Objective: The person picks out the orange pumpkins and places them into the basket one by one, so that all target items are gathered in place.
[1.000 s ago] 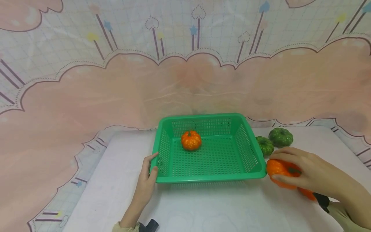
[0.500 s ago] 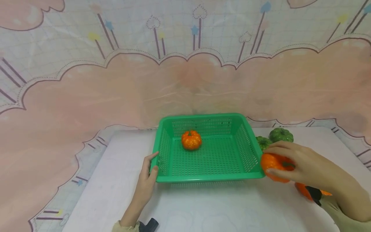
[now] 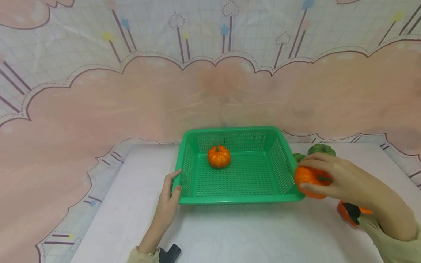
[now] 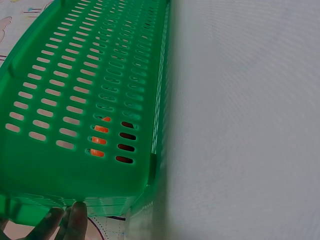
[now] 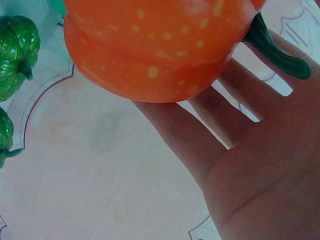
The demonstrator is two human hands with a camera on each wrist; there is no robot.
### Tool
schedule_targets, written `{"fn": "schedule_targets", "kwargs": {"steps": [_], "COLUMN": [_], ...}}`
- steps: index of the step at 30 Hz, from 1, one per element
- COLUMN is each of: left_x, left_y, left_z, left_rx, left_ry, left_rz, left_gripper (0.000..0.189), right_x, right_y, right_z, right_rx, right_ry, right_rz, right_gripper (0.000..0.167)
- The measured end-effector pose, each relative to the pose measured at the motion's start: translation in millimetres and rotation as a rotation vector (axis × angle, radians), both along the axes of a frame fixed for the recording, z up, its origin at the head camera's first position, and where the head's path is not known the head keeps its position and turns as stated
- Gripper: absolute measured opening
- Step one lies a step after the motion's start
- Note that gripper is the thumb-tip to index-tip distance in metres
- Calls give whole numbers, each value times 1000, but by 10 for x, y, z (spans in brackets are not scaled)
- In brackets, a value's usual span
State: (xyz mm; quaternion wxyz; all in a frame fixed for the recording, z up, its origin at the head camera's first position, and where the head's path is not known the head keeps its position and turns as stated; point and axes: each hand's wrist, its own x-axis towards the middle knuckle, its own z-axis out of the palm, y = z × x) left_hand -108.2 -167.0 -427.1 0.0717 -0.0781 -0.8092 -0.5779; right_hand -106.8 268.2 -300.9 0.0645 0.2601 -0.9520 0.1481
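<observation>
My left hand (image 3: 168,204) grips the left rim of a green plastic basket (image 3: 241,199), thumb on the near side of the grip. In the left wrist view, fingertips (image 4: 77,220) touch the perforated basket wall (image 4: 100,170). An orange toy pumpkin (image 3: 219,157) sits inside, towards the back left. My right hand (image 3: 345,180) holds a larger orange pumpkin (image 3: 307,180) just outside the basket's right front corner. Its green stem (image 5: 277,52) points towards the palm in the right wrist view. Whether this pumpkin touches the basket cannot be told.
Two green pumpkins stand right of the basket: one (image 3: 321,148) farther back, the other (image 3: 298,157) partly hidden by the right hand. Another orange pumpkin (image 3: 345,213) lies under the right wrist. A patterned cloth (image 3: 131,106) hangs behind the white table (image 3: 240,233).
My right hand has carried the orange pumpkin up and slightly left, closer to the basket corner. More of the orange pumpkin beneath the wrist shows. The left hand keeps its grip on the basket.
</observation>
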Motion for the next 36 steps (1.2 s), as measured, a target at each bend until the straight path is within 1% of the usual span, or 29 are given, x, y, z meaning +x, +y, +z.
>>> {"fn": "schedule_targets", "kwargs": {"steps": [5,7,12,14,21,23,36], "left_x": [-1,1,4,5,0,-2,-6], "left_y": [0,-2,-9,-9,-1,-2,-7], "left_z": [-3,-6,-13,-13,-7,-7,-10], "left_rx": [4,2,-5,-7,-9,-12,-9], "left_ry": [3,2,0,3,17,18,5], "left_rz": [3,4,8,8,1,4,0], "left_gripper": [47,47,47,46,46,46,46], "right_x": [-59,-82,-132,-152,-228,-247,-351], "right_y": [-52,-80,-156,-178,-240,-259,-386], "right_z": [17,27,55,60,35,26,-46], "right_rx": [-17,-19,-28,-30,-21,-23,-63], "right_ry": [34,36,-6,-9,55,61,-18], "right_rz": [35,46,51,56,106,113,123], "right_gripper": [36,35,29,28,28,28,32]}}
